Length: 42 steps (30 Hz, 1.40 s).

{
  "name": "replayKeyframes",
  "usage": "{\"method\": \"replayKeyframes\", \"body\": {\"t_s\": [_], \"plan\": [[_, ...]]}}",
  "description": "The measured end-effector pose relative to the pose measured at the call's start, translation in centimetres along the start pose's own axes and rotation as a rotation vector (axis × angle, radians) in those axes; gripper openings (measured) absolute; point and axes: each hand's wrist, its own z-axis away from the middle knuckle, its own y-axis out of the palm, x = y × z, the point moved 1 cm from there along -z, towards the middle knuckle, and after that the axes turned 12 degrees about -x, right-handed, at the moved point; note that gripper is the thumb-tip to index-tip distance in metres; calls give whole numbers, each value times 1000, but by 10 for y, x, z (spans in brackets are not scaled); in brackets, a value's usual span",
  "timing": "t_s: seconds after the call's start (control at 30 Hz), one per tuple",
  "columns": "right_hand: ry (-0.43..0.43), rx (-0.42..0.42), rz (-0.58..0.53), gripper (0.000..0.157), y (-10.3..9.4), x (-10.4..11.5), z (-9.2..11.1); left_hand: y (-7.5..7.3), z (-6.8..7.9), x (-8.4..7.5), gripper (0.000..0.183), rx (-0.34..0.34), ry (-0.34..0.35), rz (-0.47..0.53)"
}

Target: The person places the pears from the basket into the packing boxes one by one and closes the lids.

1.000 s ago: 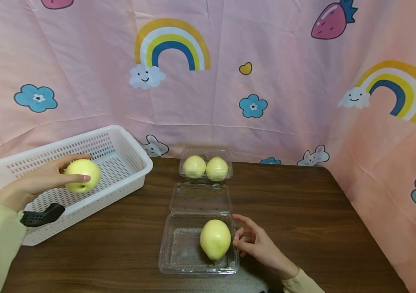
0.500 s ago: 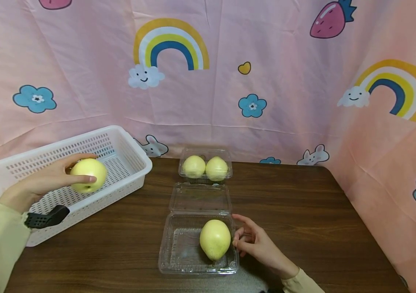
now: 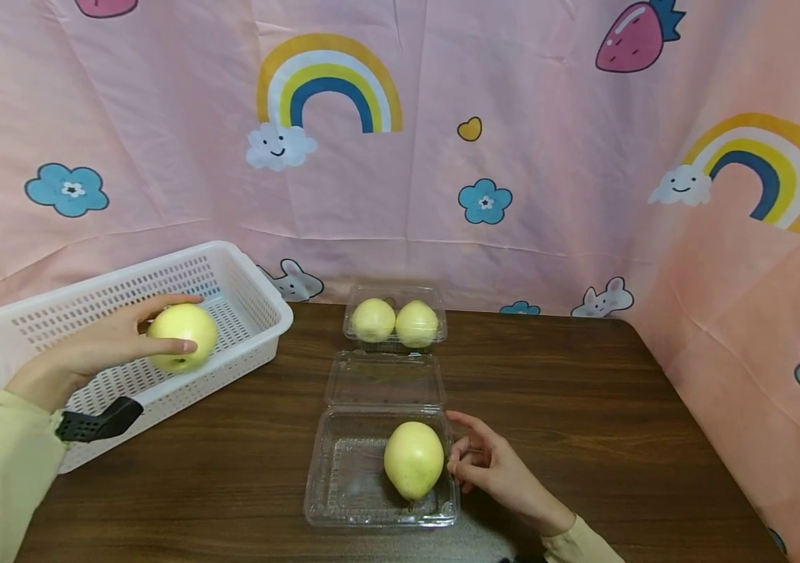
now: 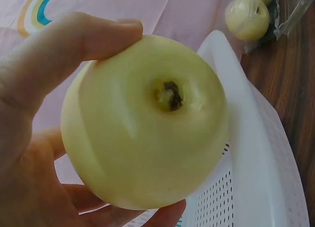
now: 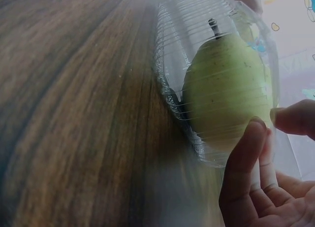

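Above the white basket (image 3: 259, 344), my left hand (image 3: 107, 336) grips a yellow-green pear (image 3: 188, 332), thumb on the near side and fingers round the far side. The left wrist view shows the dark hollow at the end of this held pear (image 4: 142, 128). My right hand (image 3: 501, 473) is at the right edge of an open clear plastic clamshell (image 3: 353, 516). In the right wrist view its thumb and a curled finger (image 5: 243, 153) pinch the clamshell's rim. Another pear (image 3: 414, 461) lies in the clamshell's right half, stem toward me.
Behind the open clamshell's lid (image 3: 385, 379) stands a closed clear clamshell (image 3: 435, 295) with two pears (image 3: 374, 320) inside. The brown wooden table (image 3: 554, 391) reaches back to a pink printed cloth (image 3: 547, 156), which hangs behind and on the right.
My left hand has moved to the right over the basket, carrying the pear toward its right part. The right hand and the open clamshell have stayed in place.
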Motion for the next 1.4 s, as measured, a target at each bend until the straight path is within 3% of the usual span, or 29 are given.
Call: {"method": "replayKeyframes", "body": {"t_s": [0.47,1.13,1.4], "plan": [[29,-3,-11,66,0,0,1,8,3,-16,68,-21,64,6],[1,-2,-13,66,0,-2,1,20,6,-30,67,-23,134,26],[2,-2,-15,66,0,-2,1,24,8,-37,68,21,138,52]]}}
